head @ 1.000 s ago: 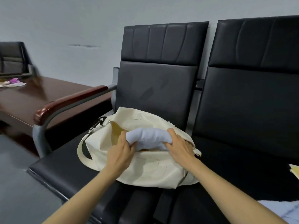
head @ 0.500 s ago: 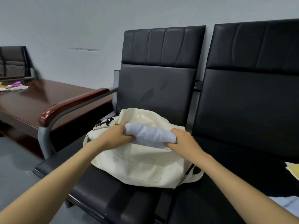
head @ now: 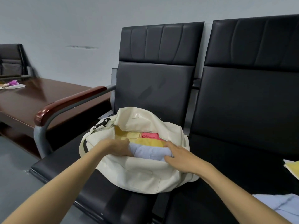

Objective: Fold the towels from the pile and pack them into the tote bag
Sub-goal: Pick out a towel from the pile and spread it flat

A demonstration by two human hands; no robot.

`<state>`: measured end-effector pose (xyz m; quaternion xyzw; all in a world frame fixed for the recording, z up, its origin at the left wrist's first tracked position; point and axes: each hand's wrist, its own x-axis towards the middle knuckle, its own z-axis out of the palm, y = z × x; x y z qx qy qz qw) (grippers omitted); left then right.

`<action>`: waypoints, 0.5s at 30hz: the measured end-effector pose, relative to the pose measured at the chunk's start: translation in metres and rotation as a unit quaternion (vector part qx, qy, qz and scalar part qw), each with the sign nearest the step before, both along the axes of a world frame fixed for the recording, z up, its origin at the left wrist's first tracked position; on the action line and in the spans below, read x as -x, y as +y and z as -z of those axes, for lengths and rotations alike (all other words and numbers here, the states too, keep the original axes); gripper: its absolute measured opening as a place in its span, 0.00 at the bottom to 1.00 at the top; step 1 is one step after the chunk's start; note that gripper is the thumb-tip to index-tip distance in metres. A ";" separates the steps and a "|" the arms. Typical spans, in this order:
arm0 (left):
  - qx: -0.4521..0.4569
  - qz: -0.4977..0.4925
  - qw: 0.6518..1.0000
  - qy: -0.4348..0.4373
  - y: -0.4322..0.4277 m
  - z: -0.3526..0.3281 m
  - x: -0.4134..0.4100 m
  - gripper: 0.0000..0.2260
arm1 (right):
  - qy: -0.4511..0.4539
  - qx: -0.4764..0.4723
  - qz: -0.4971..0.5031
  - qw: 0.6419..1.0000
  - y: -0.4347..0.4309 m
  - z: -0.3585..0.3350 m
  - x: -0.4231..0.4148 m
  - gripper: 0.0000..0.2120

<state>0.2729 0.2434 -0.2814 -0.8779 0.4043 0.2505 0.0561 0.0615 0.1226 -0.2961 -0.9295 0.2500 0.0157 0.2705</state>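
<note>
At the near rim of the cream tote bag (head: 140, 177) on a black chair (head: 155, 91), the left hand (head: 119, 147) and the right hand (head: 179, 156) each grip one end of a rolled light-blue towel (head: 148, 151) lying in the open mouth, a yellow towel (head: 150, 142) and a pink towel (head: 150, 135) packed just behind it.

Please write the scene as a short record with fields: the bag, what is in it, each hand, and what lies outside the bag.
bag: cream tote bag lying on the left seat, zip mouth open
in the bag: yellow towels, pink towel, light blue towel at the near edge of the mouth
left hand: grips the left end of the light blue towel
right hand: grips its right end
outside the bag: light blue cloth on the right seat; yellow item at the picture's edge, partly in view
</note>
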 end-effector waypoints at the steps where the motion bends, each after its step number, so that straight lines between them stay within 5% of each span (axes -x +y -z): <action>1: -0.015 0.021 1.000 -0.010 -0.002 0.002 0.000 0.27 | 0.024 -0.001 0.011 1.000 -0.001 0.000 -0.002 0.15; 6: -0.087 0.066 0.993 -0.040 -0.015 0.009 0.003 0.21 | 0.120 0.078 0.024 0.989 -0.001 0.005 -0.019 0.15; 10: -0.023 0.051 0.997 -0.050 -0.025 0.025 0.004 0.20 | 0.143 0.130 0.087 0.977 -0.003 0.013 -0.031 0.14; 13: 0.035 0.021 0.997 -0.059 -0.024 0.039 0.002 0.18 | 0.085 0.236 0.082 0.964 0.006 0.016 -0.034 0.12; 15: 0.075 -0.002 0.995 -0.071 -0.022 0.047 0.002 0.15 | -0.044 0.331 0.020 0.942 0.013 0.016 -0.036 0.06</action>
